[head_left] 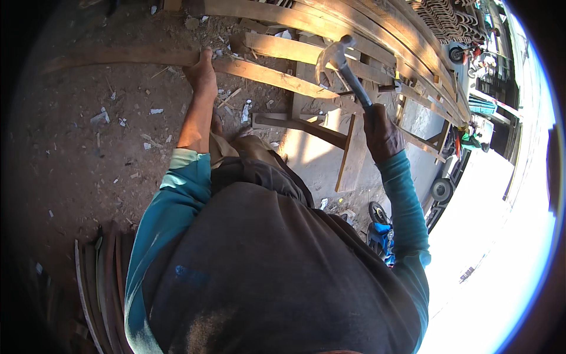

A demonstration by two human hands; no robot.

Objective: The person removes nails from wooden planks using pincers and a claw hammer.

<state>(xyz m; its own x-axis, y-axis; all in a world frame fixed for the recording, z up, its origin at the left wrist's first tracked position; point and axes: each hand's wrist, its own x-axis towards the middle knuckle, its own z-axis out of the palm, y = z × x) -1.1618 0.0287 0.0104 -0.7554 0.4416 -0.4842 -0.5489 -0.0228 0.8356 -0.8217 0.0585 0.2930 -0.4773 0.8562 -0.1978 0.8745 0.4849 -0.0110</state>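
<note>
Right hand (382, 134) was closed in a full fist around the hammer (345, 71) handle, gripping near its lower end. Hammer was raised, head up and tilted left, claw end curving down, above the wooden frame (330, 56). Left hand (201, 74) lay flat with fingers curled over the edge of a plank (265, 74), pressing on it, not closed around it. Plank ran from left to right across the frame's slats, in shade on the left, sunlit on the right. More long boards (377, 23) were stacked just behind, bending with the lens. Dirt ground (88, 147) to the left carried wood chips and scraps. Both arms wore teal sleeves (407, 200). A blue wheeled cart (382, 233) stood near the right elbow. Dark curved strips (100, 277) lay stacked at lower left.
</note>
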